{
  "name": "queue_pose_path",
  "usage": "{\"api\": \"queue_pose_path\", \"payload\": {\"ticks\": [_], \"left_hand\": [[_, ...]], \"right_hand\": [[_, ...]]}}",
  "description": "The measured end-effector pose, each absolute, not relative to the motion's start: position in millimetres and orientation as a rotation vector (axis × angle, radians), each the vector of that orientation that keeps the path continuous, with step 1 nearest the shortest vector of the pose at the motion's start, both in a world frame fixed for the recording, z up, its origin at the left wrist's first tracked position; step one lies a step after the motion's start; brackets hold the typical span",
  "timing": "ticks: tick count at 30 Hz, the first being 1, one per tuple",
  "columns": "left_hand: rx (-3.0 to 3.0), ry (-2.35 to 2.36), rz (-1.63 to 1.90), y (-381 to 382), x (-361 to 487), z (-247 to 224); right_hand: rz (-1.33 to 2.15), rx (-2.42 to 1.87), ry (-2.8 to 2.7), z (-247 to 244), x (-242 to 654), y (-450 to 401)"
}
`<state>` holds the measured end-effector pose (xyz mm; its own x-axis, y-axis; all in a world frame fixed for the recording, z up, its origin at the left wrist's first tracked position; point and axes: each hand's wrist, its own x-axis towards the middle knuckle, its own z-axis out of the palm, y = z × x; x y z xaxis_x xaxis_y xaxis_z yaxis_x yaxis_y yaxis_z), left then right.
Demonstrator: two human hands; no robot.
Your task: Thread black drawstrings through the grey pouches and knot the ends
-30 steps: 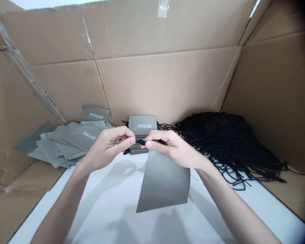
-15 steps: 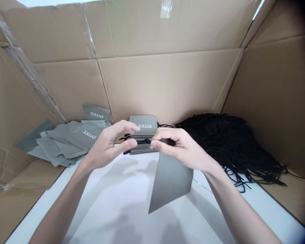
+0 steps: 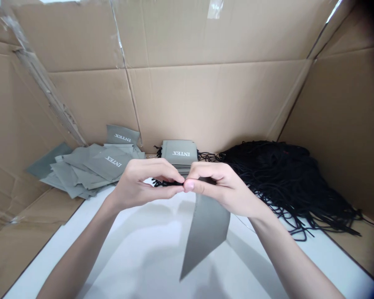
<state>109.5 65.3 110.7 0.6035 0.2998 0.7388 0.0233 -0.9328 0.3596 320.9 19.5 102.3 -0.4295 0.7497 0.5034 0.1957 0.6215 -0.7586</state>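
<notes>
Nearest the wearer, the white surface (image 3: 121, 261) is stretching out between the two bare forearms, with soft shadows falling over it. Above it a plain gray pouch (image 3: 207, 232) is hanging at a slant, one lower corner pointing down toward the front, its upper edge disappearing behind the fingers of the right hand (image 3: 222, 187). That hand's grip is closing thumb against forefinger at the top of the pouch and holding it up. The left hand (image 3: 148, 182) is coming in from the other side, its thumb and forefinger pinching nearly together on a black cord (image 3: 168, 183), and both sets of fingertips are meeting; the fingers are hiding just how the cord is lying there. Beyond the hands, a neat stack of gray INTEX pouches (image 3: 180, 150) is standing near the back, black cord ends sticking out at its sides. To the left, a loose heap of gray INTEX pouches (image 3: 84, 170) is lying in overlapping layers; to the right, a tangled pile of black cords (image 3: 277, 174) is trailing strands forward. Behind everything, a creased cardboard wall (image 3: 212, 104) is rising, clear tape (image 3: 215, 9) sticking near its top.
</notes>
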Motion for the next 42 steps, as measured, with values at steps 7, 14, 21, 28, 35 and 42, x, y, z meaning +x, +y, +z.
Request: {"api": "queue_pose_path", "payload": {"ticks": [7, 14, 21, 28, 35, 42], "left_hand": [[2.606, 0.276, 1.331, 56, 107, 118], [2.529, 0.139, 1.366, 63, 105, 116], [2.455, 0.232, 1.158, 65, 106, 116], [2.558, 0.543, 1.022, 57, 99, 123], [2.636, 0.458, 0.922, 61, 94, 127], [2.627, 0.388, 0.876, 66, 88, 128]], "right_hand": [[0.781, -0.704, -1.938, 104, 320, 12], [0.694, -0.717, -1.931, 104, 317, 11], [0.516, -0.853, -1.981, 102, 316, 11], [0.425, -0.849, -1.984, 102, 321, 13], [0.442, -0.824, -2.056, 103, 322, 14], [0.495, -0.802, -2.077, 105, 326, 15]]}}
